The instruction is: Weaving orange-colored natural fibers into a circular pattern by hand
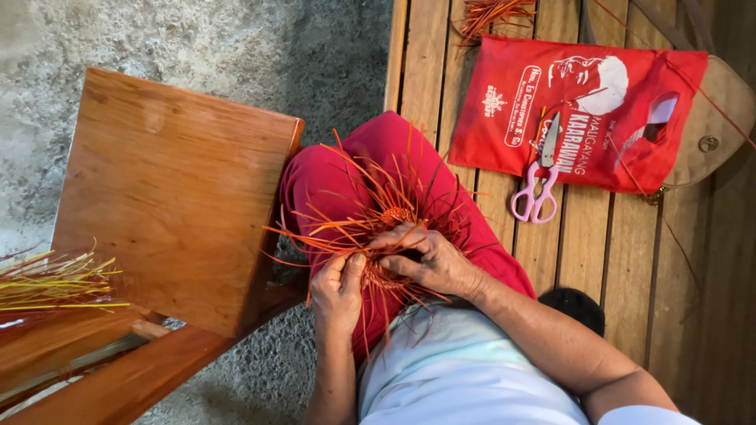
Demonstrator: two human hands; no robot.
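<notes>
- A small woven piece of orange strips (391, 228) was seen resting on a lap clothed in red trousers (370, 169), viewed from above by a head-worn camera.
- Loose orange strands were seen fanning out from the weaving in all directions, over the red trousers and toward a wooden stool.
- The left hand (339, 290) was placed at the lower edge of the weaving, its grip closed narrowly, with a few strands pinched between thumb and fingers.
- The right hand (429, 258) was laid over the weaving from the other side, its fingers curled down onto the woven centre and the strands pressed beneath them.
- The two hands were held just beside each other, nearly touching.
- A wooden stool (169, 189) was positioned beside the knee, on a rough grey floor.
- A bundle of yellow-green strips (55, 282) was seen lying at the far left edge.
- A slatted wooden surface (598, 244) was seen on the other side of the legs; a red plastic bag (583, 106) was lying on it.
- Pink-handled scissors (538, 185) were lying partly on the bag, well apart from the hands.
</notes>
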